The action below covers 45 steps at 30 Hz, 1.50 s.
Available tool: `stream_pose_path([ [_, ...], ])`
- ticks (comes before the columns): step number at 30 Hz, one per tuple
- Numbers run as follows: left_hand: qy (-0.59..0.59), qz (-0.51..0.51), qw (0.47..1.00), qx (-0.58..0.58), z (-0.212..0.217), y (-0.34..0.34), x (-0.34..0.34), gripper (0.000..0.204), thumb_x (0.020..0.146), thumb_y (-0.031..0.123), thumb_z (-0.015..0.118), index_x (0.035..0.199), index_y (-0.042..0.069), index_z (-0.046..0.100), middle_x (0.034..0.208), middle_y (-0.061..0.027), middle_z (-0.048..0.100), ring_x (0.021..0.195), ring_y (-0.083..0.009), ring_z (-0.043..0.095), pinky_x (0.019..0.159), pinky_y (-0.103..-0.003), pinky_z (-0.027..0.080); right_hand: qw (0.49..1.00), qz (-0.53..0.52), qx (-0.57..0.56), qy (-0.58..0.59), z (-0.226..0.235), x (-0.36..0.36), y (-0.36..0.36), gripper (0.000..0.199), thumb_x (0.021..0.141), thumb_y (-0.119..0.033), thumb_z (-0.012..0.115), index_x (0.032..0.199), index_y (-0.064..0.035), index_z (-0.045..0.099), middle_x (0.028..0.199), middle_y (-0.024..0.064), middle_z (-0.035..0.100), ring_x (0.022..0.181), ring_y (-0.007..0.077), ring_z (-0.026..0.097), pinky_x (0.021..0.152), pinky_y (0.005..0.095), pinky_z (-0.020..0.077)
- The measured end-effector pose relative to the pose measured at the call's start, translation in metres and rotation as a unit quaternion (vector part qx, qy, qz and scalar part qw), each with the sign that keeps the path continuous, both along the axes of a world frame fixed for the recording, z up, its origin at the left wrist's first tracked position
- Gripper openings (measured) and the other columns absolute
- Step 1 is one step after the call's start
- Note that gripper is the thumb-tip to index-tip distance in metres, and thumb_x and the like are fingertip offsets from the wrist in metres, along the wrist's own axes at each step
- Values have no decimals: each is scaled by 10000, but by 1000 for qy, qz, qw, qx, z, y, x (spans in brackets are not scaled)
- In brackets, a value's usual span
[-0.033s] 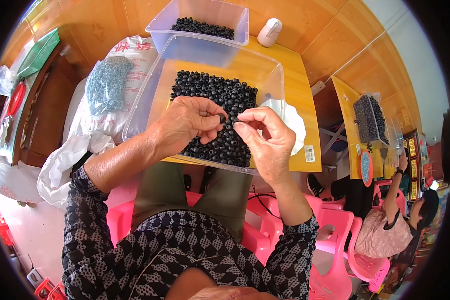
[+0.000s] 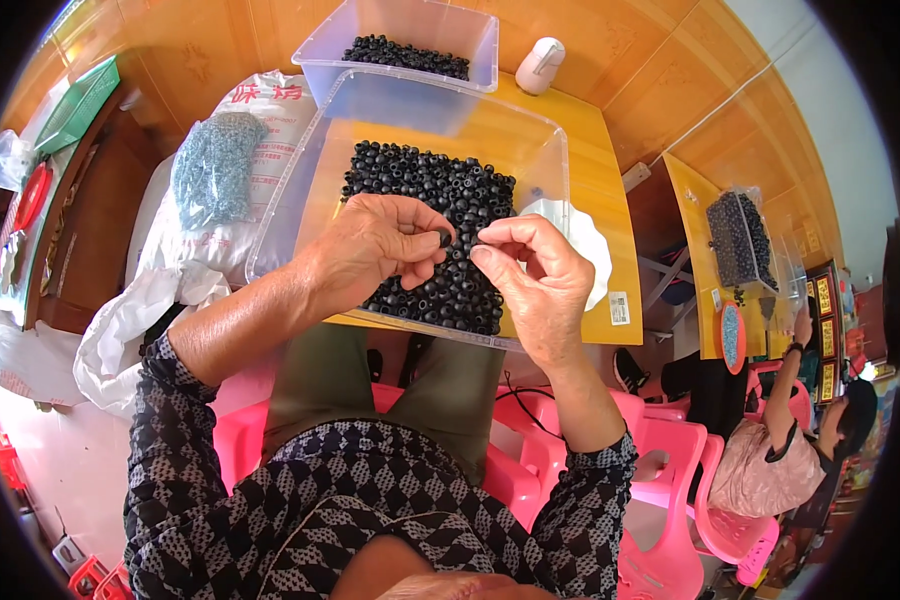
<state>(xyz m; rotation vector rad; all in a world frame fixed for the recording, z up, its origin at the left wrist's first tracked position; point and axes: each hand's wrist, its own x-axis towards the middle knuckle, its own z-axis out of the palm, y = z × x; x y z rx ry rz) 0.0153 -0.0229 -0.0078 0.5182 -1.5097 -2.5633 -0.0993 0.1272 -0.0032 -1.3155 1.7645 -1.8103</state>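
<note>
My left hand [image 2: 375,245] pinches a small round black part [image 2: 444,238] between thumb and forefinger, its other fingers curled in. Close beside it, thumb and forefinger of my right hand [image 2: 542,285] are nearly pressed together; anything between them is too small to make out. Both hands are above a clear plastic bin [image 2: 564,165] on the yellow table. A heap of small round black parts [image 2: 435,175], many with holes, covers much of its bottom. To the right, a white scalloped sheet or dish [image 2: 594,255] is partly hidden behind the bin and my right hand.
Behind stands another clear bin [image 2: 397,75] of black parts, beside a pale flask [image 2: 539,66]. Left are a bag of pale blue pieces [image 2: 213,172] and white sacks [image 2: 270,110]. At right, another person [image 2: 770,465] sits by a second table with an orange dish [image 2: 732,338].
My right fingertips have shifted very slightly right, away from my left hand. The left hand still pinches the black part.
</note>
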Motion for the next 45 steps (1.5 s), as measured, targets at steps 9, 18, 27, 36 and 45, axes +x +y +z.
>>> stream_pose_path([
  [9,24,-11,994,108,-15,9,-5,172,886,133,507,928,-26,560,831,-92,584,710,-167,559,632,-289,441,998,1,30,47,-9,7,-4,127,752,83,624,843,3,587,767,19,571,693,75,552,624,208,466],
  [18,44,-27,984,168,-25,6,-9,192,887,182,469,899,14,562,811,-55,574,720,-170,561,618,-297,428,944,-54,-23,326,-8,13,-10,187,621,-6,705,780,-27,608,715,66,524,680,236,523,574,332,448],
  [27,-59,-11,996,67,0,6,-17,157,858,159,544,904,10,557,759,-41,561,599,-107,509,515,-236,379,973,-204,107,16,-40,-117,60,98,719,51,601,808,29,632,730,56,616,644,88,549,596,198,429],
  [36,-77,-30,996,39,-1,4,-24,146,844,147,556,888,9,565,746,-34,560,568,-94,491,475,-224,365,853,-187,312,375,-127,-165,44,204,671,-53,553,775,-154,697,660,120,540,713,296,534,626,387,422],
  [45,-85,-6,996,37,1,7,-22,158,836,136,569,910,-3,554,736,-44,553,544,-101,470,461,-220,351,864,-189,245,398,-123,-166,45,203,711,-70,499,725,-157,681,669,108,539,710,293,523,622,382,415],
])
